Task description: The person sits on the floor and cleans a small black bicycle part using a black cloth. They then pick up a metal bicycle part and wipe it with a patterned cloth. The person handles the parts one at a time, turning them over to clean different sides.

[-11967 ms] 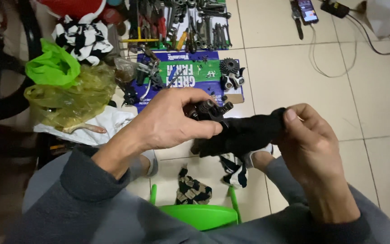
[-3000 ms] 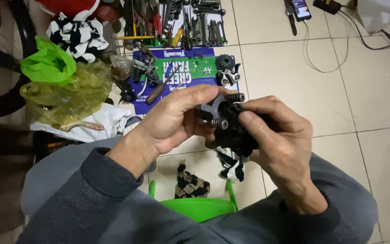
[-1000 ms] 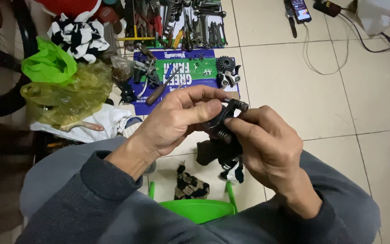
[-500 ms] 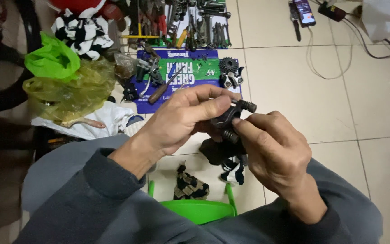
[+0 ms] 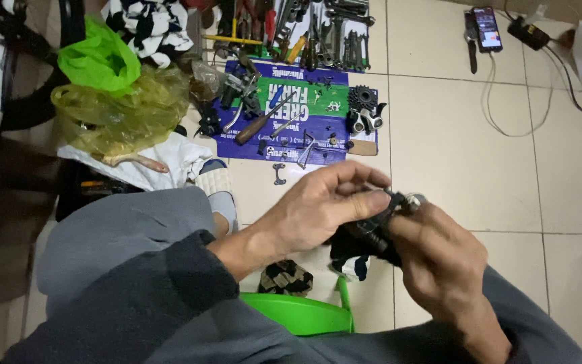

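Two hands hold a small dark metal part over a tiled floor

In the middle of the frame, the left hand (image 5: 325,209) and the right hand (image 5: 439,259) are close together, both closed on a small black metal part with a silver end (image 5: 389,216), with a dark cloth (image 5: 351,246) hanging under it. Above the hands, a blue and green cardboard sheet (image 5: 304,111) lies on the floor with a brown-handled screwdriver (image 5: 254,128) and a black toothed gear cluster (image 5: 363,101) on it. In the upper left sit a bright green plastic bag (image 5: 99,57) and a yellow see-through plastic bag (image 5: 119,114). A phone with a lit screen (image 5: 486,28) lies in the upper right. A green plastic stool edge (image 5: 304,313) shows at the bottom
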